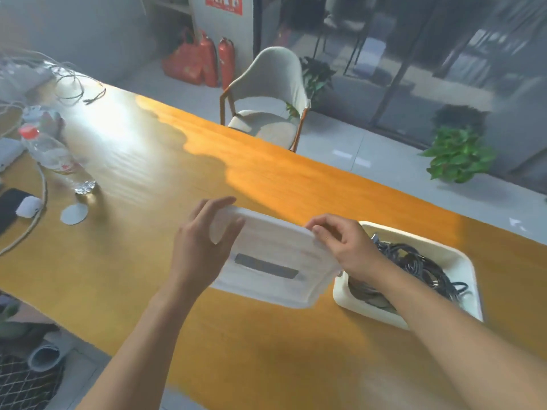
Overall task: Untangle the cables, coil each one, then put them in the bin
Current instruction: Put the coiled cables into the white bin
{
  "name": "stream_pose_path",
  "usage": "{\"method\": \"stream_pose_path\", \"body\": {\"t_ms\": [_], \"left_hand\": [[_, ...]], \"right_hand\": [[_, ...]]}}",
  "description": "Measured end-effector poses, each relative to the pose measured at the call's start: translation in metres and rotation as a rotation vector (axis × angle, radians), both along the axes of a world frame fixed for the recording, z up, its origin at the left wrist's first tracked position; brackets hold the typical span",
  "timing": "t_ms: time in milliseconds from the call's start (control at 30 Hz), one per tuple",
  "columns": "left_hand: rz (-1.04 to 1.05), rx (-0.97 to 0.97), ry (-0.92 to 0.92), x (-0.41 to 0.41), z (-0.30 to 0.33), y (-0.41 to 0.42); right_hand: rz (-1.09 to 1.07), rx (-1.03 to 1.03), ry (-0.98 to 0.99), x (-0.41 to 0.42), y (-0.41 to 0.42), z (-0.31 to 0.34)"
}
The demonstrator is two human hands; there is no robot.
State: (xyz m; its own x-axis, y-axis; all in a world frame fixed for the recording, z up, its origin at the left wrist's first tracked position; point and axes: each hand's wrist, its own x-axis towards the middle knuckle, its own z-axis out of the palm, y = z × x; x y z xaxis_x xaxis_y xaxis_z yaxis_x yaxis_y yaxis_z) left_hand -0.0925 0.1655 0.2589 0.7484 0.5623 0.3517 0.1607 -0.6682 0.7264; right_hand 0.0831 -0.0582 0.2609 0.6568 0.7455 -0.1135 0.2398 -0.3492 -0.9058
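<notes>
A white bin (461,261) sits on the orange table at the right, with a tangle of dark cables (414,267) inside it. A white lid (275,258) with a grey slot is tilted up just left of the bin, held over the table. My left hand (201,244) grips the lid's left end, fingers curled over its far edge. My right hand (343,247) pinches the lid's right corner, next to the bin's near-left rim. My right forearm crosses the bin's front edge and hides part of it.
A plastic bottle (50,152), a phone (9,208), a small white case (28,206), a round pad (74,213) and loose pale cables (41,184) lie at the table's left. A grey chair (266,96) stands beyond the far edge.
</notes>
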Motion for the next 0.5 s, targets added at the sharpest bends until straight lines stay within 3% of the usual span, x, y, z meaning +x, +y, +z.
{"method": "stream_pose_path", "body": {"t_ms": [267,500], "left_hand": [[-0.108,-0.041,-0.008,0.062,0.026,-0.056],[-0.077,-0.265,-0.001,0.12,0.01,-0.115]], "right_hand": [[-0.158,0.072,-0.054,0.034,-0.076,0.018],[-0.375,0.049,-0.144,0.063,-0.172,0.008]]}}
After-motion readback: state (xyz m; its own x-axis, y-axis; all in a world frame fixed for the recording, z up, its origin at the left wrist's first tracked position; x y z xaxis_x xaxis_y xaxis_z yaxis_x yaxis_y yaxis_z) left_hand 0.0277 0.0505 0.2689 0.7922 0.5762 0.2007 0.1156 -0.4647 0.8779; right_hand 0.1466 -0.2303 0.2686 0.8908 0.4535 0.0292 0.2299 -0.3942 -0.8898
